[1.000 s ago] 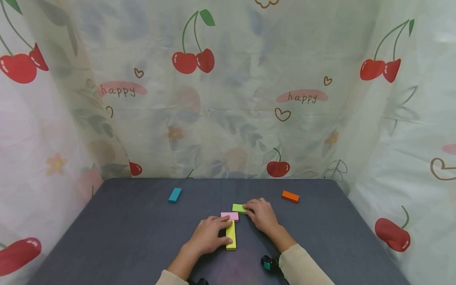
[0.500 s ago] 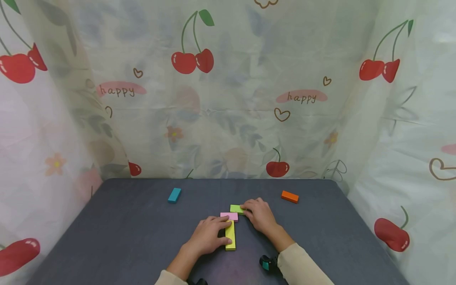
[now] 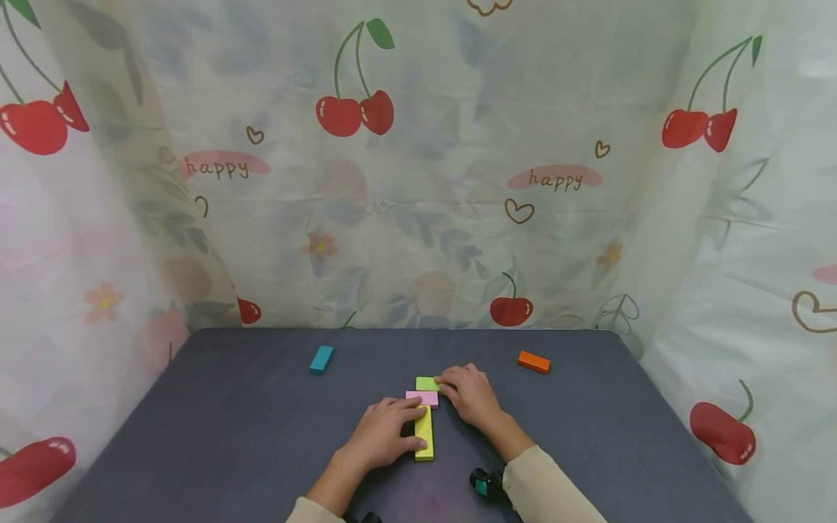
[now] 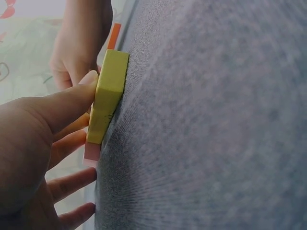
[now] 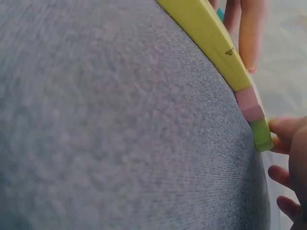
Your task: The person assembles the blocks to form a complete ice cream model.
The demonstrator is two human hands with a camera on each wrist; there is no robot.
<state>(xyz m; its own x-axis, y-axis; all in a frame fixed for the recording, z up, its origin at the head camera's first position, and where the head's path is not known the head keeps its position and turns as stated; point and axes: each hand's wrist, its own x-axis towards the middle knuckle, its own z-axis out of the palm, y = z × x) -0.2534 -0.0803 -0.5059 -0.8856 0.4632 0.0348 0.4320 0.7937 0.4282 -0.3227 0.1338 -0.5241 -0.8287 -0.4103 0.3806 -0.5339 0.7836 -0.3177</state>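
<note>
Three pieces seem joined into one row on the counter (image 3: 261, 436): the yellow block (image 3: 424, 437), the pink block (image 3: 421, 399) crosswise at its far end, the green block (image 3: 427, 383) beyond, apparently touching pink. The left hand (image 3: 384, 430), fingers spread, rests on yellow; the right hand (image 3: 472, 394) pinches green. The blue block (image 3: 321, 359) and orange block (image 3: 533, 362) lie apart, unjoined. The hands partly cover the row.

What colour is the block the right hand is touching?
The block is lime green; right wrist view shows it best.
</note>
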